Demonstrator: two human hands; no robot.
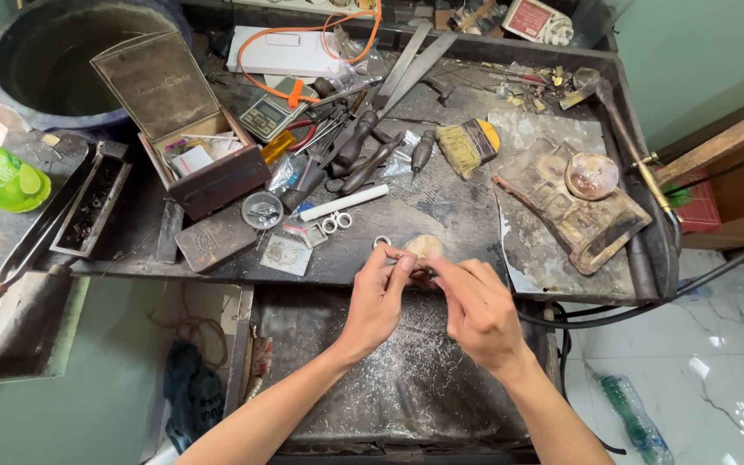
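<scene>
Both hands meet near the middle of the frame, right at the front edge of a cluttered dark metal workbench (pixel 441 224). The left hand (pixel 378 301) has thumb and forefinger pinched together on something tiny, and the right hand (pixel 475 306) comes in from the other side with its fingertips closed on the same spot, so it looks like both are gripping one small piece between them; it's too small to say what exactly. They hold it against a small rounded tan wooden peg (pixel 424 247) sticking out of the bench edge, probably to steady the work. Just left of that peg sits a small silver ring (pixel 381 242), and a bit further up-left a pair of joined silver rings (pixel 337 223) next to a white plastic stick (pixel 344 203), all within easy reach. Below the hands is a grey metal-lined tray (pixel 406 379) dusted with filings, I'd guess there to catch whatever falls. Upper left there's an open brown cardboard box (pixel 191 129), a small green digital scale (pixel 279 110) beside it, and a bunch of dark-handled hand tools (pixel 363 146) fanned out mid-top. A worn brush with a yellow handle (pixel 468 145) lies right of those.
</scene>
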